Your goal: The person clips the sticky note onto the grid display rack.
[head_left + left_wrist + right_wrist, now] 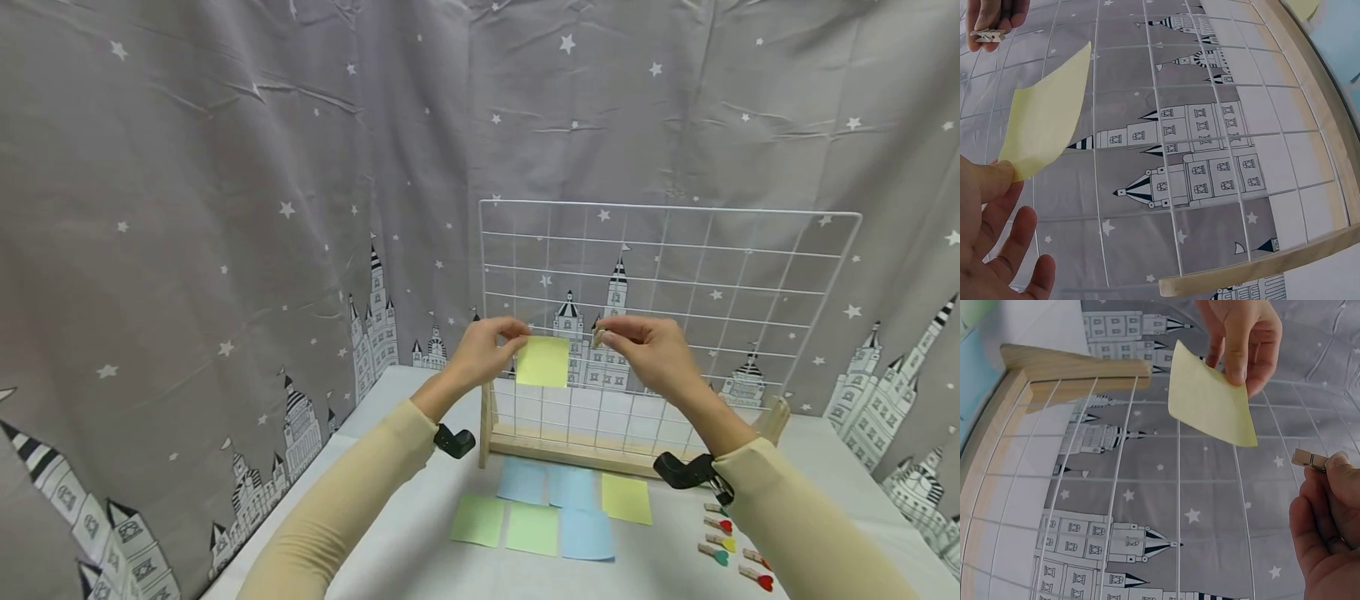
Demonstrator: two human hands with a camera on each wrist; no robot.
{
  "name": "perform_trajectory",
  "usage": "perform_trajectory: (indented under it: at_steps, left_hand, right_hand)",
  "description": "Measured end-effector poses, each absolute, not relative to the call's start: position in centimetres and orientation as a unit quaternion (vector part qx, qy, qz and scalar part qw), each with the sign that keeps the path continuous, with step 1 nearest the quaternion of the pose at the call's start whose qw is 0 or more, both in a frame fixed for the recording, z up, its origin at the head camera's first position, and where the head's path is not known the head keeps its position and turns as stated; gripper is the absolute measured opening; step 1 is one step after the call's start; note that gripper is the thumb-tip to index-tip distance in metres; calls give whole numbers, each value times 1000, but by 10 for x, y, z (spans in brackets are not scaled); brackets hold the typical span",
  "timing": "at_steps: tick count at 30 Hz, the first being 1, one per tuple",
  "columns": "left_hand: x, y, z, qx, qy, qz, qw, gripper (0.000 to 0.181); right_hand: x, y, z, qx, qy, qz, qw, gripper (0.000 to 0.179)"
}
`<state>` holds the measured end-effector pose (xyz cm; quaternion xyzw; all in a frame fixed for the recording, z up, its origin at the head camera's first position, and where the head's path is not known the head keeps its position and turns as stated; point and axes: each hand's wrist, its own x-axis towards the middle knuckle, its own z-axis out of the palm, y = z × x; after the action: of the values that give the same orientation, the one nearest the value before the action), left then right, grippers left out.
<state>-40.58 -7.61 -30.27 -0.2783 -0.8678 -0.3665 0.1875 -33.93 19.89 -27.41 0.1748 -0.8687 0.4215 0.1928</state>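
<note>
Work at the white wire grid (671, 207) on its pale wooden base (577, 455) looks, in our judgement, to be at an early stage: we see no paper clipped to its wires. One square yellow paper note (543, 362) is up in front of the mesh, held in the air; whether it touches the wires we cannot tell. Left over, on the white-covered table (420, 508), we count six more square paper notes (532, 528), three blue, two green and one yellow, and to their right several small wooden clips with coloured hearts (756, 578), none of these in use.

Our left hand (483, 350) pinches the raised note at one corner between thumb and forefinger, pressed together on the paper; its other fingers are bent loosely and spread apart. Our right hand (652, 354) pinches a small plain-looking wooden clip (1310, 460) by one end, thumb against fingertip, with the other end jutting out towards the note. That clip is near the note but apart from it. Whether its mouth is squeezed open, we cannot tell.
</note>
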Motion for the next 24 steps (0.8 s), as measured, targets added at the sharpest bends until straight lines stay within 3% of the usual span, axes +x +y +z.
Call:
perform_trajectory:
  at_steps: [10,24]
  left_hand:
    - [-405,-71,-292,-270,-869,-367,194,17]
    - [-408,-54,-272,-296,-858,-361,213,17]
  right_hand:
    - [-344,186,-271,168,-861,429,216,24]
    - [-350,165,-262,164,-845,465,208,24]
